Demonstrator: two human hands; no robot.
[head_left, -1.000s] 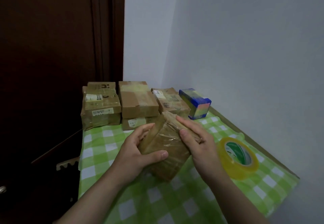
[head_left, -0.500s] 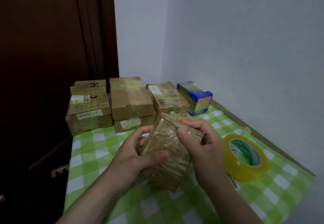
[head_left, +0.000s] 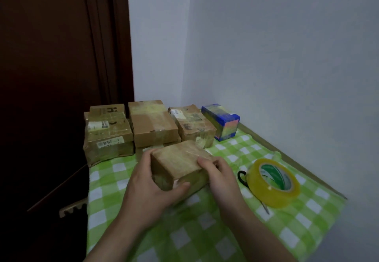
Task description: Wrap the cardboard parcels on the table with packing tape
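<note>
The left grip point(head_left: 151, 188) and right grip point(head_left: 223, 179) curl round the small brown cardboard parcel point(head_left: 180, 163) at the middle of the green-checked tabletop point(head_left: 114, 179). It looks already taped (glossy film shows), like the far row of cardboard boxes point(head_left: 153, 122); the yellow packing-tape roll point(head_left: 272, 184) lies unused at right.

Small brown parcel point(head_left: 180, 164): glossy tape over top, tilted, gripped between left hand point(head_left: 147, 192) and right hand point(head_left: 221, 179).
Back row on table point(head_left: 205, 231): labelled left parcel point(head_left: 107, 134), plain middle parcel point(head_left: 152, 124), labelled right parcel point(head_left: 192, 125), all taped.
Yellow packing tape roll point(head_left: 272, 184): tilted, right of held parcel, apart.
</note>
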